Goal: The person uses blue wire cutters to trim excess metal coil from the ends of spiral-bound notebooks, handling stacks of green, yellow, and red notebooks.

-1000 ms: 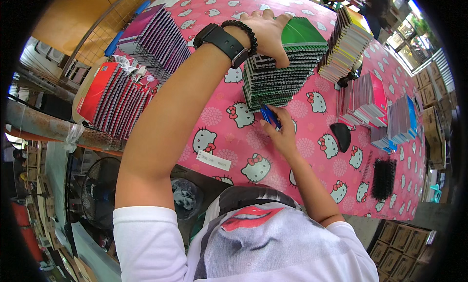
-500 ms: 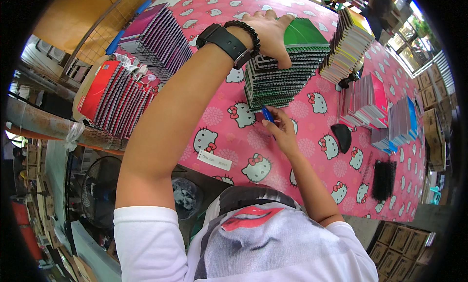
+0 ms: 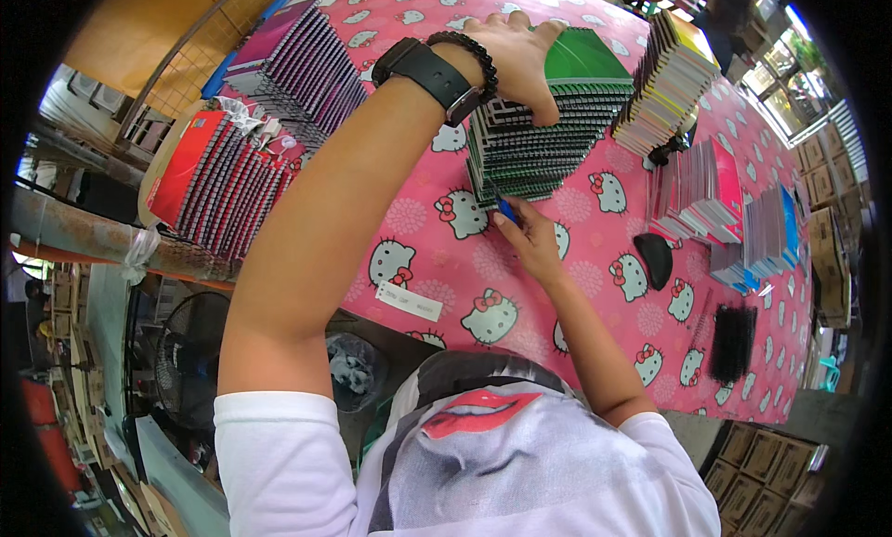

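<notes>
A tall stack of green spiral notebooks (image 3: 548, 147) stands on the table in front of me. My left hand (image 3: 511, 58) lies on its top with fingers spread, a black watch and beaded bracelet at the wrist. Low at the stack's near corner, my right hand (image 3: 531, 240) grips a small blue-handled tool (image 3: 505, 209). The tool's dark tip meets the coil ends of the lowest notebooks; its exact kind is partly hidden by my fingers.
Purple notebooks (image 3: 307, 72) and red notebooks (image 3: 218, 184) are stacked at left. Yellow (image 3: 664, 86), pink (image 3: 701, 198) and blue ones (image 3: 767, 230) stand at right. A black mouse-shaped object (image 3: 654, 261), black coils (image 3: 732, 342) and a paper strip (image 3: 409, 301) lie on the pink patterned table (image 3: 502, 268).
My right hand with the blue-handled tool has shifted slightly left and up, its tip now against the stack's corner. My left hand stays spread on the stack.
</notes>
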{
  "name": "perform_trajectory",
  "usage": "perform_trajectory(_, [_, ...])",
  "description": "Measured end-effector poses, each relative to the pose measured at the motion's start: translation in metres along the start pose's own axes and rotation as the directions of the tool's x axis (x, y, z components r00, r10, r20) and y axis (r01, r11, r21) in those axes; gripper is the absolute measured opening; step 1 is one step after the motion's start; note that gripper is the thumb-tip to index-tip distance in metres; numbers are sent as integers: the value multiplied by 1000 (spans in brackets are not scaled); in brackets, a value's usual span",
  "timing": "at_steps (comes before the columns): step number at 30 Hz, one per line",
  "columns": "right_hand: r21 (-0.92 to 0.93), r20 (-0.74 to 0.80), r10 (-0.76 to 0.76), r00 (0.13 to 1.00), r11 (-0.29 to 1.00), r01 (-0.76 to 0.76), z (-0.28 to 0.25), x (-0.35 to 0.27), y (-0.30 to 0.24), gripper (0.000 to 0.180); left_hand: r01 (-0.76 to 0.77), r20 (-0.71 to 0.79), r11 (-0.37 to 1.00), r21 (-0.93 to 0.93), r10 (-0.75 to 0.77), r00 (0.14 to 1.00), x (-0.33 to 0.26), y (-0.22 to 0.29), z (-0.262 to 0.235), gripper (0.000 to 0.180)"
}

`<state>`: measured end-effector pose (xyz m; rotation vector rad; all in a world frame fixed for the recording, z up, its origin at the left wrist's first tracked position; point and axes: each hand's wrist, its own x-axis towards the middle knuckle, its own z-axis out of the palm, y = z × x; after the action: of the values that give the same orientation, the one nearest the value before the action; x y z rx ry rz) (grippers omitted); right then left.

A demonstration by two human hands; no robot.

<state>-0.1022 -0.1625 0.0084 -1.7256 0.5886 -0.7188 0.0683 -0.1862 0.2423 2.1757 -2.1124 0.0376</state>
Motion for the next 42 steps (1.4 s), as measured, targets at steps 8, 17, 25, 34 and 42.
perform_trajectory(8, [-111,39,-12,999,994,17,-5,4,-7,45,-12,3,1000,-8,12,1000,-1,0,0,106])
perform_trajectory(17, [-25,84,15,996,1000,-13,-5,4,-11,40,-7,10,1000,-7,7,1000,-1,1,-1,105])
perform_trajectory(25, [-227,24,37,999,973,-30,3,0,-24,32,1,20,1000,-17,-1,1000,1,0,0,108])
perform_trajectory(34, [-296,-15,-47,999,954,40,-3,-17,-17,42,-18,-19,1000,8,18,1000,-1,0,1,106])
perform_trajectory(42, [-451,-134,-344,929,856,252,3,-15,-16,46,-17,-14,1000,-14,16,1000,0,-1,2,106])
